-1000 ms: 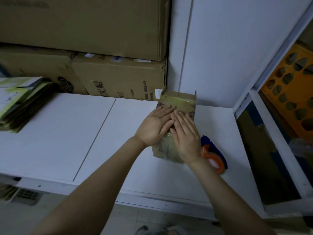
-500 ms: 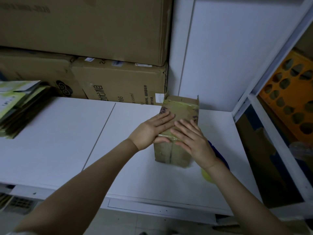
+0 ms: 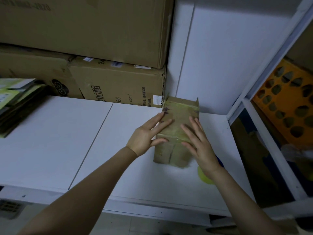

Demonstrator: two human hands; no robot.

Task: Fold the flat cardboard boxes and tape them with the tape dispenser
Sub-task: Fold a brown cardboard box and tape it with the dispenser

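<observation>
The small cardboard box [image 3: 177, 128] was oblong, brown and matte, with glossy, wrinkled tape across its top. Its near end was closed, two short flaps stood up at the far end, and its inside could not be seen. It lay on the smooth white table [image 3: 67, 141] between and under the hands. The left hand [image 3: 145, 134] was spread flat with its fingertips on the box's left top edge, and the right hand [image 3: 201, 146], fingers straight, rested on the right of the top. The tape dispenser [image 3: 205, 177], rounded and yellow-green, showed partly under the right wrist. Large plain cartons [image 3: 118, 85] were stacked beyond the left hand.
</observation>
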